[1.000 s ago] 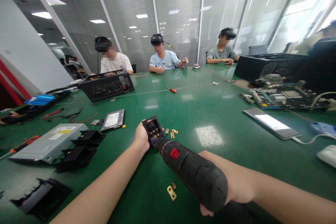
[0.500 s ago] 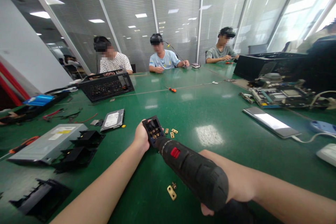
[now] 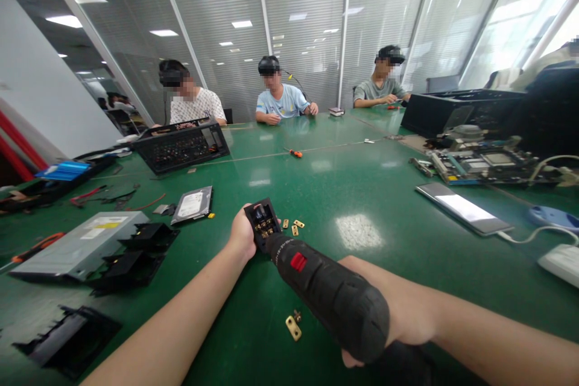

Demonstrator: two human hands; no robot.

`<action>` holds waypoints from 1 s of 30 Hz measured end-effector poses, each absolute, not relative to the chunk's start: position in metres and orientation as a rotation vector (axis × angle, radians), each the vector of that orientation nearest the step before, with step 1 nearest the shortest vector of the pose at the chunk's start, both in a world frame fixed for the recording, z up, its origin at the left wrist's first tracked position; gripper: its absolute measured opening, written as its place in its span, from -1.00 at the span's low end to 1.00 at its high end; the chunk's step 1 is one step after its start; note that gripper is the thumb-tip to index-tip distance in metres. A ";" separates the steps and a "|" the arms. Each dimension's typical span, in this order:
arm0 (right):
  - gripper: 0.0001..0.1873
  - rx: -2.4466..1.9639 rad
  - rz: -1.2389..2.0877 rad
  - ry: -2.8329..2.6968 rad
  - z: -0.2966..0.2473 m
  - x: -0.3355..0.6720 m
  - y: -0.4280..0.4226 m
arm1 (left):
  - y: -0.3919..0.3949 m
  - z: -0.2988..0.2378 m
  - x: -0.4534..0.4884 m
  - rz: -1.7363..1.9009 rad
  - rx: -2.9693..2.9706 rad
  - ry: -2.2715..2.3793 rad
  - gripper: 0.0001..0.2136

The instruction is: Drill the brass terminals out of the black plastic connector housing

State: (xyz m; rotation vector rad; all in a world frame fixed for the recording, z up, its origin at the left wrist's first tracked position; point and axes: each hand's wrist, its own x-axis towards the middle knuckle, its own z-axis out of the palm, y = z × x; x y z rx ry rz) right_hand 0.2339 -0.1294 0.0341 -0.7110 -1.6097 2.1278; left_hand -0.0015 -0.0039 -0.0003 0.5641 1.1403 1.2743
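1. Just past the fingertips of the left hand [image 3: 242, 232], three small brass contacts [image 3: 292, 227] lie loose on the green table [image 3: 362, 193].
2. Well out to the left of those fingers are a hard drive [image 3: 192, 204], black plastic housings [image 3: 140, 250] and a grey optical drive [image 3: 81, 244]. A smartphone [image 3: 461, 208] lies far to the right.
3. A brass plate [image 3: 293, 327] with a screw lies just left of the right hand [image 3: 400, 319], beside the tool's body.
4. The right hand wraps the black electric screwdriver [image 3: 330, 295]. Its thick barrel hides most of those fingers and the near end of the terminal block [image 3: 261, 223].
5. The left fingers are closed around the terminal block, holding it just above the table with the tool's nose on it.
6. The block is small, black and rectangular. Its open face shows brass terminals.
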 end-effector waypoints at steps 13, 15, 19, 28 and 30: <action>-0.54 -0.728 2.151 -1.576 0.030 0.233 -0.129 | -0.005 0.002 0.000 1.278 0.519 1.134 -0.78; -0.56 -0.732 2.148 -1.593 0.029 0.235 -0.129 | -0.005 0.002 0.001 1.280 0.523 1.140 -0.78; -0.60 -0.702 2.142 -1.649 0.028 0.235 -0.128 | -0.005 0.002 0.000 1.277 0.531 1.142 -0.78; -0.54 -0.727 2.096 -1.643 0.027 0.234 -0.128 | -0.005 0.001 0.000 1.272 0.548 1.121 -0.78; -0.54 -0.755 2.063 -1.664 0.025 0.235 -0.128 | -0.005 0.002 0.001 1.275 0.535 1.125 -0.77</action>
